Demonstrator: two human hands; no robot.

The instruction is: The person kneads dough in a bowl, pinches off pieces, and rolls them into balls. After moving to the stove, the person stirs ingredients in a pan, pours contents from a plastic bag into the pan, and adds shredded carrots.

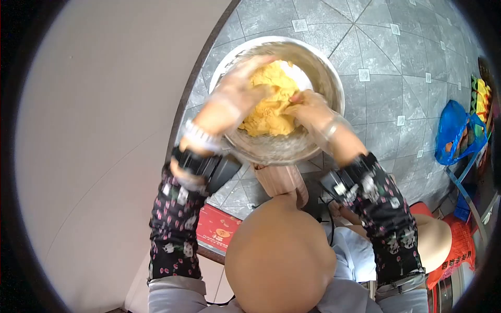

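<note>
A metal bowl holds a crumbly yellow dough, with white powder at its upper right side. My left hand, blurred by motion, is over the bowl's left side with its fingers apart at the dough's edge. On the right side of the bowl, my right hand has its fingers curled into the dough, closed on part of it. Both hands seem to wear thin clear gloves.
Grey tiled floor surrounds the bowl. A pale surface with a dark edge fills the left. Below are a red printed box and a knee. At right are a blue bag, a red bag and another person's leg.
</note>
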